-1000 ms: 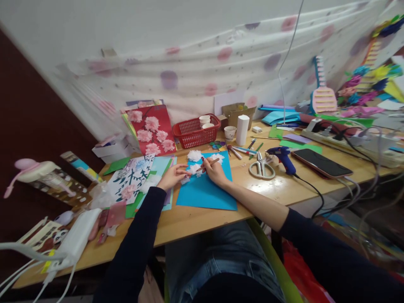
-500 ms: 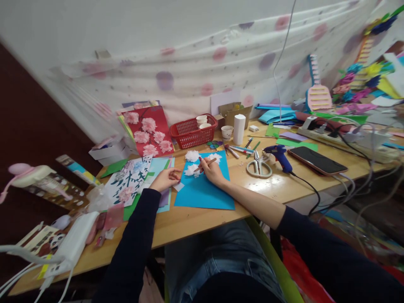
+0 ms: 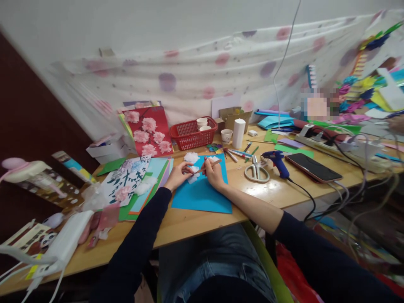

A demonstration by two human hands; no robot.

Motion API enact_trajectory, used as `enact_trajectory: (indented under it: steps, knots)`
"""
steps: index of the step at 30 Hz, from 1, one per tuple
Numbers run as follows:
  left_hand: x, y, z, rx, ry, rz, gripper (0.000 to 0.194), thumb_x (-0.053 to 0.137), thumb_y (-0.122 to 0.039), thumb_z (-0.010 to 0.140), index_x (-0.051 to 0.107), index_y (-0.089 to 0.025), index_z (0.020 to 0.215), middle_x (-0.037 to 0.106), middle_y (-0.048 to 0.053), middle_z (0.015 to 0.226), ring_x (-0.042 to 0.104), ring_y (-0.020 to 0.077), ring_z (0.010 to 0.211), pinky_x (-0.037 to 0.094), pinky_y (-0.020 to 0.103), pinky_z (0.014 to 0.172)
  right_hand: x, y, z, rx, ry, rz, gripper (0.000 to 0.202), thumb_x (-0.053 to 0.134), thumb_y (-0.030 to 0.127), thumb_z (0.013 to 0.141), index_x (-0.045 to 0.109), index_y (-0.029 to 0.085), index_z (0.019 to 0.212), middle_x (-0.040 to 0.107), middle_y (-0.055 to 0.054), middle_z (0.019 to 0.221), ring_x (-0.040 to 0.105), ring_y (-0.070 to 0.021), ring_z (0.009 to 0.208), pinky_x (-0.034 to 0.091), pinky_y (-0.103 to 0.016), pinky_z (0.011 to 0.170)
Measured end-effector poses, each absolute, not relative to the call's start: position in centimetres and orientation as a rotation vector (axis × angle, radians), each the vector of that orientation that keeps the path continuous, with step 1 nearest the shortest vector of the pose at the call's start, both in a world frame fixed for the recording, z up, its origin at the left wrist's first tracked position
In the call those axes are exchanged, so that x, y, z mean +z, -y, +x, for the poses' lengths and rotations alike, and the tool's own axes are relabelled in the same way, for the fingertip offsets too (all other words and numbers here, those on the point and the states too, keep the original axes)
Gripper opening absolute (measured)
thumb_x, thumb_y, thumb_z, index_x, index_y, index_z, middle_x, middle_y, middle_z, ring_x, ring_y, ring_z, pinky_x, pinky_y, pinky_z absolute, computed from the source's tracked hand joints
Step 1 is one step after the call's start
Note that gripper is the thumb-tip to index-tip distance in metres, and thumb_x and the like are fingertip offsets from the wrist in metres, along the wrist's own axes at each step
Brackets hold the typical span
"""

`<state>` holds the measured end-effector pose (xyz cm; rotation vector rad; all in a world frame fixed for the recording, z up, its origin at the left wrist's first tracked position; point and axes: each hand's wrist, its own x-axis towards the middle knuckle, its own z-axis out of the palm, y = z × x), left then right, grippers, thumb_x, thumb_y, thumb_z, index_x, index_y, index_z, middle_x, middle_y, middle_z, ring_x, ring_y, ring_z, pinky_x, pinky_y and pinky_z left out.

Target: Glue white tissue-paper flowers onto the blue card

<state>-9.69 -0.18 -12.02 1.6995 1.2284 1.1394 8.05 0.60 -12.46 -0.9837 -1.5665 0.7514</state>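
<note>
My right hand point(image 3: 214, 174) grips a slim brown pencil-like stick point(image 3: 199, 170), its tip pointing left, above a blue sheet of paper point(image 3: 202, 200). Close beside it, my left hand point(image 3: 177, 176) pinches a thin white piece of tissue paper point(image 3: 192, 179) near the stick's tip. A fluffy white paper flower point(image 3: 191, 158) lies on the upper left of the sheet. Another white flower point(image 3: 215, 159) is partly hidden behind my right hand. The tissue piece and my left fingers cover the spot where a third flower lay.
Scissors point(image 3: 256, 170), a blue glue gun point(image 3: 277, 162) and a phone point(image 3: 312, 166) lie to the right. Behind stand a red basket point(image 3: 192, 136), a paper cup point(image 3: 226, 135) and a white roll point(image 3: 239, 132). Coloured sheets point(image 3: 147, 198) lie left. A power strip point(image 3: 334, 145) trails cables.
My left hand has moved right and up with the white tissue piece, from the sheet's left edge to the stick's tip. My right hand has shifted slightly right.
</note>
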Motion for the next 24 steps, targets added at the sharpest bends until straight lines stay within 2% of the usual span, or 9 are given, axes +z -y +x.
enact_trajectory:
  steps: [10, 14, 16, 19, 21, 24]
  knots:
    - [-12.4, -0.3, -9.7, 1.147, -1.262, 1.752, 0.034, 0.070, -0.011, 0.075, 0.063, -0.015, 0.108, 0.074, 0.005, 0.084, 0.072, 0.0205, 0.086, 0.057, 0.036, 0.082, -12.5, -0.4, 7.5, 0.727, 1.778, -0.972, 0.054, 0.033, 0.062, 0.097, 0.053, 0.022, 0.065, 0.063, -0.001, 0.057, 0.059, -0.0146, 0.054, 0.043, -0.026, 0.058]
    - [-11.7, 0.1, -10.4, 1.097, -1.291, 1.831, 0.037, 0.069, -0.017, 0.077, 0.062, -0.014, 0.113, 0.074, 0.011, 0.100, 0.070, 0.0232, 0.098, 0.054, 0.040, 0.091, -12.6, -0.4, 7.6, 0.685, 1.838, -0.997, 0.052, 0.034, 0.058, 0.099, 0.053, 0.022, 0.067, 0.065, -0.001, 0.060, 0.060, -0.0150, 0.057, 0.042, -0.025, 0.058]
    - [-11.0, 0.6, -11.3, 1.046, -1.317, 1.893, 0.045, 0.075, -0.022, 0.073, 0.062, -0.015, 0.116, 0.071, 0.012, 0.114, 0.066, 0.0268, 0.112, 0.048, 0.043, 0.101, -12.7, -0.3, 7.6, 0.656, 1.862, -1.012, 0.051, 0.033, 0.056, 0.099, 0.053, 0.023, 0.068, 0.066, -0.002, 0.060, 0.061, -0.0153, 0.058, 0.042, -0.025, 0.059]
    - [-10.4, 1.2, -13.1, 0.937, -1.380, 1.971, 0.071, 0.088, -0.032, 0.057, 0.063, -0.018, 0.122, 0.062, 0.015, 0.133, 0.052, 0.0351, 0.130, 0.035, 0.049, 0.113, -12.7, -0.3, 7.7, 0.611, 1.896, -1.031, 0.048, 0.033, 0.053, 0.101, 0.052, 0.023, 0.068, 0.067, -0.002, 0.063, 0.061, -0.0160, 0.059, 0.041, -0.025, 0.059]
    - [-10.6, 1.5, -14.0, 0.860, -1.434, 1.998, 0.087, 0.092, -0.037, 0.047, 0.061, -0.019, 0.127, 0.056, 0.017, 0.141, 0.042, 0.0403, 0.138, 0.026, 0.053, 0.116, -12.8, -0.3, 7.7, 0.584, 1.921, -1.040, 0.047, 0.032, 0.051, 0.101, 0.052, 0.024, 0.069, 0.068, -0.003, 0.064, 0.062, -0.0166, 0.060, 0.041, -0.025, 0.059]
    - [-11.3, 1.5, -14.6, 0.757, -1.493, 2.019, 0.101, 0.094, -0.040, 0.042, 0.058, -0.021, 0.134, 0.050, 0.019, 0.147, 0.026, 0.0443, 0.146, 0.014, 0.058, 0.118, -12.9, -0.3, 7.7, 0.546, 1.971, -1.050, 0.045, 0.035, 0.050, 0.101, 0.052, 0.024, 0.069, 0.068, -0.004, 0.065, 0.062, -0.0173, 0.060, 0.040, -0.026, 0.060]
